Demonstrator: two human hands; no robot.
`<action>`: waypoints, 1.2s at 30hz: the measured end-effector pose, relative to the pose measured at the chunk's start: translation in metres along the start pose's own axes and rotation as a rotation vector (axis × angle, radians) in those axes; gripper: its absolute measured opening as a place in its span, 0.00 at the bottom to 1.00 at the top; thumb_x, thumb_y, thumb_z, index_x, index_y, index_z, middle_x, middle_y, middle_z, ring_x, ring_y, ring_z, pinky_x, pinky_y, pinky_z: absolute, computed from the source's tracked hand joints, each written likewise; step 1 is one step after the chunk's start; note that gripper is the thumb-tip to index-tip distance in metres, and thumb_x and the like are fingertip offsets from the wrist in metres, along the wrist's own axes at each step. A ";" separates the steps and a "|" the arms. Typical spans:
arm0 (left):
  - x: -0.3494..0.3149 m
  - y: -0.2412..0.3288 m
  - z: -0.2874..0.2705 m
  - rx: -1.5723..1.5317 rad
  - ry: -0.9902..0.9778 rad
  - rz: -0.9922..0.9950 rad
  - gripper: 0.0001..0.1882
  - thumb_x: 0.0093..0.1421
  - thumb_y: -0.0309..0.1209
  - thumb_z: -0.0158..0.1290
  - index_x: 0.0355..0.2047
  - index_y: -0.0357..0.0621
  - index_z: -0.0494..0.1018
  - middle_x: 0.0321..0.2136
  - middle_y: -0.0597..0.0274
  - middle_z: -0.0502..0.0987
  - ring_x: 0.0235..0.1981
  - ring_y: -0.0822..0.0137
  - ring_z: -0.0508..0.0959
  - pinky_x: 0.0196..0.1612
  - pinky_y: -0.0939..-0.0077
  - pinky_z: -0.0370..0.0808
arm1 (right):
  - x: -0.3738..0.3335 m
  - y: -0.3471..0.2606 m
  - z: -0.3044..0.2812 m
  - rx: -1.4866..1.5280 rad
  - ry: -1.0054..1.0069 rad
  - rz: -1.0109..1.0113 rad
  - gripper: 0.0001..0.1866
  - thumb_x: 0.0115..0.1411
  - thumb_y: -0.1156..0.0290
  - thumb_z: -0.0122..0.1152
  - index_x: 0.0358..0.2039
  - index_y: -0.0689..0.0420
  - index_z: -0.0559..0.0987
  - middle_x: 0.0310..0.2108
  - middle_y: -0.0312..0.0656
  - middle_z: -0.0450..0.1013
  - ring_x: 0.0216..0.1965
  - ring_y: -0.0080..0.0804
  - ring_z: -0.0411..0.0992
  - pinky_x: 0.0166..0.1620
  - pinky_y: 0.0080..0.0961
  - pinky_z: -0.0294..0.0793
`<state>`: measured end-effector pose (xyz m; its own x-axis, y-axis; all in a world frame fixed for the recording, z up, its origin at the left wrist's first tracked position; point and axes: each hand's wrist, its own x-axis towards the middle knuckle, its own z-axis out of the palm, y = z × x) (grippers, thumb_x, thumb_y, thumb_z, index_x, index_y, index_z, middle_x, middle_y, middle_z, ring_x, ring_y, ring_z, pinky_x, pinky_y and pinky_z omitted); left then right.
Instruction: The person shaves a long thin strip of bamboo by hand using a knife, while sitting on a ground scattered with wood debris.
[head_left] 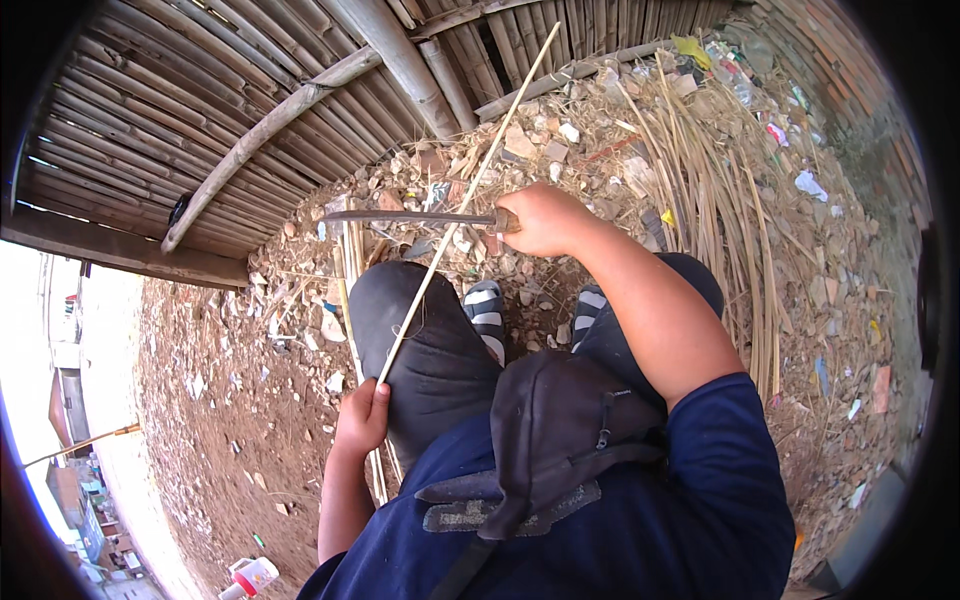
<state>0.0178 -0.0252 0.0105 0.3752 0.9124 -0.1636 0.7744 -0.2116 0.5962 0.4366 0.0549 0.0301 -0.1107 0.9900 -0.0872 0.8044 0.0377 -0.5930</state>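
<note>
Under you: brown dirt ground point(215, 420), strewn with stones point(569, 132), densest ahead of your feet. Your striped sandals point(486, 304) rest on it. Long pale strips point(715, 195) lie in a loose heap to your right. Also down: yellow scrap point(692, 51) far ahead, white scrap point(810, 186) and reddish brick piece point(881, 390) right, red-and-white container point(254, 574) lower left.

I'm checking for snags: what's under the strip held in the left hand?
Below the strip, the left trouser leg and stony ground show. Whatever the left hand covers cannot be seen.
</note>
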 end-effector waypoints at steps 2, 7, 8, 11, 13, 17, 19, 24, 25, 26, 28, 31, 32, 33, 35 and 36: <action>0.001 0.001 -0.001 0.002 -0.015 -0.005 0.23 0.73 0.42 0.48 0.25 0.37 0.65 0.17 0.42 0.70 0.21 0.41 0.73 0.26 0.56 0.69 | 0.001 0.002 -0.004 -0.035 -0.068 0.040 0.14 0.51 0.63 0.66 0.38 0.53 0.82 0.36 0.51 0.80 0.42 0.52 0.79 0.46 0.46 0.78; 0.000 -0.001 -0.001 0.073 -0.037 -0.021 0.23 0.74 0.43 0.45 0.26 0.38 0.67 0.17 0.50 0.70 0.20 0.57 0.70 0.28 0.61 0.68 | 0.001 0.001 -0.003 -0.020 -0.045 0.057 0.13 0.51 0.63 0.66 0.37 0.54 0.82 0.34 0.50 0.80 0.40 0.52 0.79 0.45 0.47 0.78; -0.001 -0.003 0.000 0.063 -0.033 -0.024 0.24 0.75 0.44 0.45 0.26 0.38 0.67 0.17 0.50 0.70 0.20 0.57 0.70 0.28 0.61 0.68 | 0.000 -0.006 -0.005 -0.001 -0.052 0.060 0.13 0.51 0.63 0.66 0.37 0.54 0.82 0.34 0.50 0.80 0.40 0.52 0.79 0.44 0.47 0.77; -0.002 -0.002 0.002 0.015 -0.029 -0.024 0.24 0.75 0.43 0.45 0.26 0.38 0.67 0.17 0.50 0.70 0.20 0.58 0.69 0.27 0.61 0.68 | -0.001 -0.011 -0.001 -0.004 -0.026 0.005 0.13 0.51 0.63 0.67 0.37 0.54 0.82 0.34 0.50 0.80 0.40 0.52 0.79 0.44 0.47 0.77; 0.000 0.001 0.000 0.000 -0.017 -0.022 0.23 0.74 0.43 0.46 0.26 0.38 0.66 0.17 0.47 0.70 0.20 0.51 0.71 0.27 0.59 0.68 | 0.000 -0.004 -0.001 -0.009 -0.047 0.002 0.14 0.53 0.62 0.67 0.38 0.54 0.82 0.33 0.50 0.80 0.38 0.53 0.79 0.42 0.47 0.77; 0.002 0.009 -0.001 0.031 -0.012 -0.028 0.23 0.73 0.43 0.48 0.25 0.38 0.65 0.18 0.41 0.71 0.22 0.39 0.74 0.28 0.54 0.70 | 0.007 0.024 0.006 -0.008 -0.008 0.078 0.13 0.51 0.64 0.67 0.37 0.54 0.82 0.36 0.49 0.80 0.42 0.51 0.79 0.46 0.46 0.78; 0.000 0.008 -0.002 0.047 -0.004 -0.036 0.23 0.73 0.43 0.48 0.25 0.38 0.65 0.18 0.41 0.72 0.23 0.38 0.74 0.28 0.54 0.70 | 0.009 0.021 0.005 -0.007 0.013 0.097 0.14 0.51 0.63 0.67 0.38 0.53 0.82 0.37 0.49 0.80 0.43 0.51 0.79 0.46 0.46 0.78; -0.001 0.005 0.001 0.043 0.012 -0.021 0.23 0.73 0.44 0.48 0.25 0.38 0.66 0.18 0.41 0.72 0.23 0.37 0.74 0.28 0.53 0.70 | -0.006 -0.017 -0.011 -0.069 -0.041 0.093 0.13 0.52 0.64 0.66 0.38 0.51 0.83 0.37 0.49 0.80 0.43 0.50 0.79 0.46 0.45 0.78; -0.001 0.006 0.001 0.041 0.000 -0.034 0.23 0.73 0.44 0.48 0.25 0.38 0.66 0.18 0.41 0.72 0.24 0.36 0.74 0.28 0.53 0.70 | -0.008 -0.019 -0.010 -0.095 -0.049 0.055 0.13 0.52 0.64 0.66 0.38 0.51 0.83 0.37 0.49 0.80 0.42 0.50 0.79 0.46 0.46 0.78; 0.000 0.008 -0.001 0.038 -0.012 -0.046 0.23 0.72 0.44 0.48 0.25 0.38 0.66 0.19 0.40 0.72 0.24 0.36 0.74 0.28 0.52 0.70 | -0.009 -0.019 -0.009 -0.121 -0.056 0.016 0.12 0.52 0.64 0.65 0.38 0.51 0.83 0.37 0.49 0.80 0.42 0.50 0.79 0.46 0.46 0.78; 0.001 0.010 -0.002 0.057 -0.019 -0.047 0.24 0.72 0.44 0.48 0.25 0.38 0.66 0.19 0.40 0.73 0.24 0.35 0.74 0.28 0.51 0.70 | 0.005 0.013 0.003 -0.036 -0.062 0.095 0.12 0.52 0.66 0.64 0.38 0.52 0.84 0.36 0.51 0.80 0.42 0.51 0.79 0.46 0.46 0.78; -0.001 0.010 0.000 0.097 0.015 -0.035 0.24 0.72 0.44 0.48 0.25 0.37 0.65 0.19 0.39 0.73 0.25 0.35 0.75 0.28 0.50 0.70 | 0.010 0.024 -0.001 0.011 0.029 0.149 0.14 0.52 0.66 0.63 0.40 0.54 0.83 0.36 0.51 0.80 0.43 0.52 0.79 0.47 0.46 0.78; -0.001 0.010 -0.001 0.098 0.023 -0.028 0.24 0.72 0.44 0.48 0.25 0.37 0.65 0.19 0.40 0.73 0.25 0.35 0.75 0.28 0.50 0.70 | 0.008 0.019 -0.004 0.015 0.021 0.139 0.14 0.52 0.66 0.63 0.39 0.54 0.83 0.36 0.51 0.80 0.43 0.52 0.79 0.47 0.46 0.78; -0.001 0.009 -0.001 0.098 0.026 -0.020 0.24 0.72 0.44 0.48 0.25 0.37 0.65 0.19 0.40 0.73 0.25 0.35 0.75 0.28 0.50 0.70 | 0.005 0.009 -0.008 0.019 0.012 0.133 0.14 0.51 0.66 0.63 0.39 0.54 0.83 0.36 0.51 0.80 0.43 0.52 0.79 0.47 0.45 0.78; -0.002 0.008 0.000 0.086 0.012 -0.026 0.24 0.72 0.44 0.48 0.25 0.37 0.65 0.19 0.40 0.73 0.25 0.35 0.75 0.28 0.50 0.70 | -0.001 -0.011 -0.006 -0.048 0.004 0.084 0.14 0.52 0.65 0.64 0.39 0.53 0.83 0.37 0.51 0.80 0.43 0.52 0.79 0.46 0.45 0.78; 0.000 0.007 -0.002 0.075 -0.009 -0.034 0.24 0.72 0.45 0.48 0.25 0.37 0.65 0.19 0.40 0.73 0.25 0.35 0.75 0.28 0.50 0.70 | -0.003 -0.011 -0.008 -0.058 -0.054 0.104 0.14 0.52 0.65 0.64 0.39 0.53 0.83 0.37 0.51 0.80 0.43 0.52 0.79 0.46 0.45 0.78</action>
<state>0.0223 -0.0261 0.0162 0.3523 0.9165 -0.1896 0.8228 -0.2067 0.5295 0.4324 0.0530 0.0435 -0.0553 0.9803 -0.1895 0.8454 -0.0550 -0.5314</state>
